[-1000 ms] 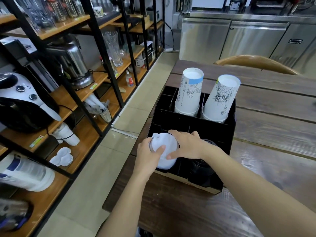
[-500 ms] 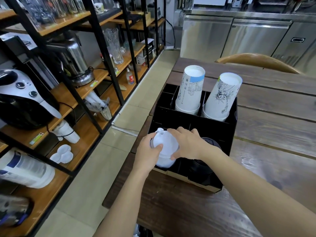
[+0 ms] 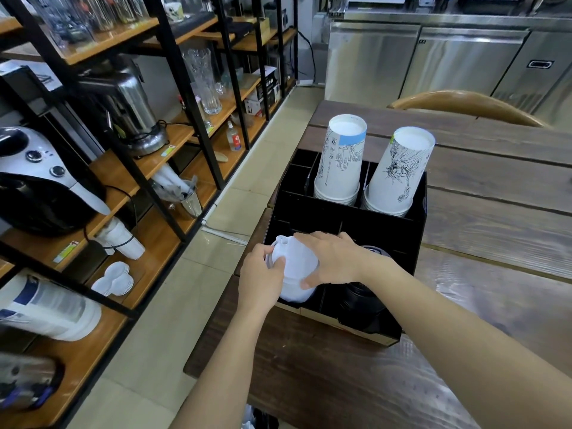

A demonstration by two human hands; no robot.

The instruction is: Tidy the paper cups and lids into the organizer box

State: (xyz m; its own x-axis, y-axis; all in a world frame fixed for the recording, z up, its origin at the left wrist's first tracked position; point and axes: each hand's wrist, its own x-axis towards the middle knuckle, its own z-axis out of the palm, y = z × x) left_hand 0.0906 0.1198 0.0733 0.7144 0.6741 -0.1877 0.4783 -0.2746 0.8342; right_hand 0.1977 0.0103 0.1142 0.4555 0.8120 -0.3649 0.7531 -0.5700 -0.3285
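Note:
A black organizer box [image 3: 383, 230] sits at the left end of the wooden table [image 3: 495, 305]. Two stacks of upside-down paper cups stand in its back compartments: one with a blue band [image 3: 340, 159], one with a black line drawing [image 3: 399, 171]. In the front left compartment stands a stack of white lids [image 3: 298, 274]. My left hand [image 3: 260, 281] grips its left side and my right hand [image 3: 332, 260] lies over its top and right side. A stack of black lids [image 3: 362, 297] fills the front right compartment, partly hidden by my right wrist.
Black metal shelving with wooden boards [image 3: 148, 168] runs along the left, holding appliances, glassware and spare cups. A tiled floor strip [image 3: 216, 218] separates it from the table. A wooden chair back [image 3: 464, 103] and steel cabinets [image 3: 433, 57] stand beyond the table.
The white lid stack has tilted and lifted slightly between my hands, staying in the front left compartment. My view has shifted a little.

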